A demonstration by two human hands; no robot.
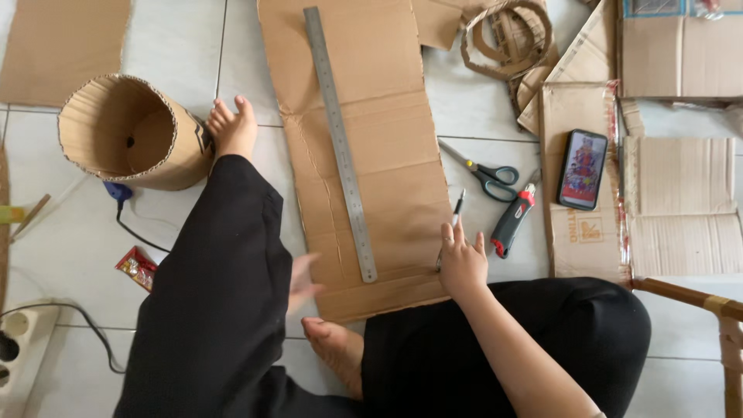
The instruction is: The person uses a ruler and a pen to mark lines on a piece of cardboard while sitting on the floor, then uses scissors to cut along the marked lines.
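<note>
Right hand (462, 263) gripping pen (457, 213), left hand (303, 282) blurred — grip unclear, ruler (340, 143) on cardboard (387, 178), scissors (487, 174) beside

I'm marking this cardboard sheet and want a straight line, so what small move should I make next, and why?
Probably press the left hand flat on the metal ruler before drawing. The ruler lies loose and slightly slanted along the cardboard sheet, no hand is on it, and the right hand already holds a pen at the sheet's right edge.

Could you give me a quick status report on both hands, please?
Right hand holds a pen at the cardboard sheet edge. Left hand blurred, near sheet. Steel ruler lies on it.
</note>
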